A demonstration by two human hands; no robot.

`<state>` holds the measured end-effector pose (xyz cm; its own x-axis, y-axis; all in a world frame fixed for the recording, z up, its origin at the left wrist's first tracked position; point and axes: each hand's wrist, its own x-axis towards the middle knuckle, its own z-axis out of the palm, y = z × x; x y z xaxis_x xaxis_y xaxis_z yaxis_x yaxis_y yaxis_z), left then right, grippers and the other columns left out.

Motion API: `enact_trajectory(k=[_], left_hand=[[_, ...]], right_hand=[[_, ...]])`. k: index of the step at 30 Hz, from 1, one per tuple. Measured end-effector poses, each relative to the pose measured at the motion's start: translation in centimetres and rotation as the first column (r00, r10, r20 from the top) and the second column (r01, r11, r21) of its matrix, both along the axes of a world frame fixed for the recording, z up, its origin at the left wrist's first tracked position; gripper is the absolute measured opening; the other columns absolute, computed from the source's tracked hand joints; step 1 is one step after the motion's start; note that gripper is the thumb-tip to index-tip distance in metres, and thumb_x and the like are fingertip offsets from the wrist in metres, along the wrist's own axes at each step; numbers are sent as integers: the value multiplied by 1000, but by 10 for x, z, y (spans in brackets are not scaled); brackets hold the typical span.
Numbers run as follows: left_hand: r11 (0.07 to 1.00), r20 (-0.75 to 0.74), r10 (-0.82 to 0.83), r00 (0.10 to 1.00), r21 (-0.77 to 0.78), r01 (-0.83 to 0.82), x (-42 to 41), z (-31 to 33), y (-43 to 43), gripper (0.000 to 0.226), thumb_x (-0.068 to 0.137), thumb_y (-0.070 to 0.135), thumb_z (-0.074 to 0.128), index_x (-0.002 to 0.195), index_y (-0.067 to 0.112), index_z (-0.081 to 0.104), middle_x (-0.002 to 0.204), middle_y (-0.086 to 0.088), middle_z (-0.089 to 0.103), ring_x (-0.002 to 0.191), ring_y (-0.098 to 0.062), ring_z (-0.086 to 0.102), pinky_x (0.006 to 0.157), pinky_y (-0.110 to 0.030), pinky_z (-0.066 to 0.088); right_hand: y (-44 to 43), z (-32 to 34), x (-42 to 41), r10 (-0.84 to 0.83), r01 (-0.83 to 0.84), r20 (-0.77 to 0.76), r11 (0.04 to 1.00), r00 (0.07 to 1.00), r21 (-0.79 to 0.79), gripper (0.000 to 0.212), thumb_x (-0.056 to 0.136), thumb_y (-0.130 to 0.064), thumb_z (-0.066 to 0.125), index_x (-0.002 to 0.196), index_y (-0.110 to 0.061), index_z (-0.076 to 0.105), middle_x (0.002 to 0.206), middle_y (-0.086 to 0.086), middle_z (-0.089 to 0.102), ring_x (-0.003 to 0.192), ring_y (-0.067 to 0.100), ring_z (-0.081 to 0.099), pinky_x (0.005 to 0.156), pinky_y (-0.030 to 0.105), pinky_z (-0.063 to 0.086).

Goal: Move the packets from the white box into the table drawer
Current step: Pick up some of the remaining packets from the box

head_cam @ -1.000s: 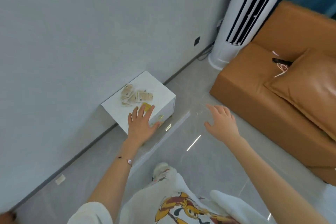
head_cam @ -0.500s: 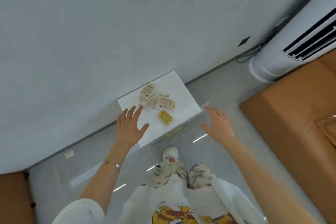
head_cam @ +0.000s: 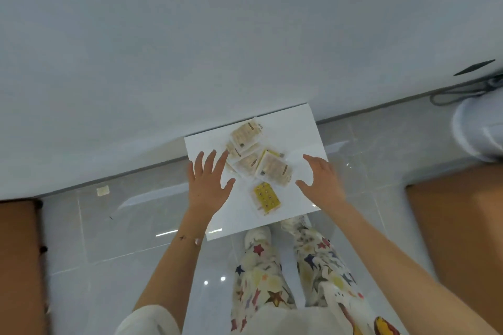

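Note:
A white box (head_cam: 296,128) stands on the floor against the wall. Several pale beige packets (head_cam: 257,156) lie in a loose pile on its top. A single yellow packet (head_cam: 266,198) lies apart, nearer to me. My left hand (head_cam: 208,181) hovers over the box's left part, fingers spread, fingertips close to the pile, holding nothing. My right hand (head_cam: 321,179) hovers over the right edge, fingers apart and curved, empty. The table drawer is not in view.
An orange-brown sofa (head_cam: 460,228) edge is at the right and a brown piece of furniture (head_cam: 19,258) at the left. A white standing air-conditioner base (head_cam: 479,130) with a cable sits at the far right. My legs stand just before the box on glossy grey tiles.
The view has swung down and closer, so the box now lies straight ahead below me. Both hands have moved in over its top, on either side of the packets.

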<state>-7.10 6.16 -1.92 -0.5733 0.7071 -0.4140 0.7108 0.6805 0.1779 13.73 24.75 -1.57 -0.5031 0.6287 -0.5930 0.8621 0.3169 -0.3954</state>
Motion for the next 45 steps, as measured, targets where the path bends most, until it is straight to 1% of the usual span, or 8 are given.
enact_trajectory(k=[12,19,25,31,35,39,41,45], left_hand=[[975,105,201,974,74,-210,-4,-168,58,76,93,52,50,154,32,9,163,-4,5,149,-30,2,120,-46,11],[988,1,135,991,78,-135,-12,-170,72,61,92,41,57,148,29,34,149,-13,34,140,-37,24,116,-52,19],[985,-52,146,988,104,-140,-13,-160,77,42,98,26,49,141,25,46,151,-12,34,147,-38,10,117,-56,-1],[927,18,184,983,329,-179,-18,-144,66,28,95,8,53,121,8,63,135,-11,58,135,-35,43,111,-50,35],[858,-4,252,968,464,-221,-19,-118,49,13,94,12,60,104,11,68,101,-4,72,93,-26,68,71,-28,49],[787,135,397,908,458,-412,-13,-88,26,8,98,24,53,100,19,59,91,12,69,66,0,57,55,-14,33],[735,209,444,871,471,-488,-9,-71,12,5,97,22,53,93,20,54,77,17,60,54,-2,50,51,-17,31],[456,543,577,610,406,-792,1,-33,-12,18,94,19,56,81,24,46,67,11,51,57,-4,44,55,-17,39]], right_hand=[[8,-174,-44,257,-250,-88,965,962,80,88,80,-44,71,151,-31,21,159,0,19,147,25,12,117,47,22],[10,-180,-47,136,-128,-39,980,990,153,90,75,-40,76,148,-18,29,129,8,47,115,28,45,96,42,36],[16,-176,-54,53,-53,-45,999,998,4,59,77,-18,71,130,-11,45,118,9,41,98,27,50,91,37,42],[20,-161,-50,-199,170,-155,969,968,-180,26,79,-16,71,94,-11,51,93,-3,52,76,13,53,64,21,45],[20,-135,-48,-374,253,-232,870,898,-424,24,84,-16,69,105,-23,58,95,-18,64,84,0,61,66,14,50],[17,-104,-53,-430,247,-254,812,867,-529,29,87,-14,67,112,-25,56,104,-14,65,94,3,63,72,21,53],[15,-86,-56,-466,261,-247,778,850,-571,27,88,-12,66,110,-25,57,105,-11,66,97,7,64,71,21,53],[8,-46,-60,-594,319,-204,653,778,-687,26,89,-11,65,109,-25,57,108,-5,68,100,14,66,73,27,56]])
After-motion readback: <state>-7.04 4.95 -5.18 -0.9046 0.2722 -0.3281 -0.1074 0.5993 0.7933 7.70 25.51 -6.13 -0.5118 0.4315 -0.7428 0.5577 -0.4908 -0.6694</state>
